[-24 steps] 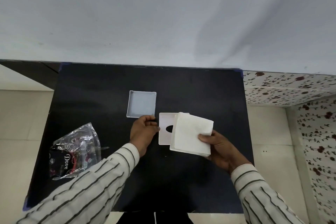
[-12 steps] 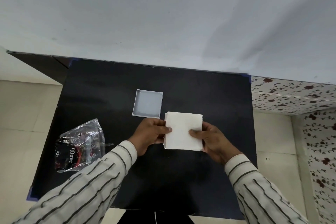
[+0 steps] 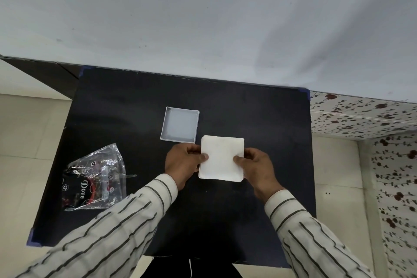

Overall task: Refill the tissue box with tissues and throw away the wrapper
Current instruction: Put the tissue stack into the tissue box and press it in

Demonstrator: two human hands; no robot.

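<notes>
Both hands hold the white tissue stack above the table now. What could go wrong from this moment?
1. The tissue stack is pinched only at its side edges by the left hand and right hand, so loose sheets may slip or fan out.
2. The wrapper lies near the table's left edge; a sleeve might brush it off.
</notes>
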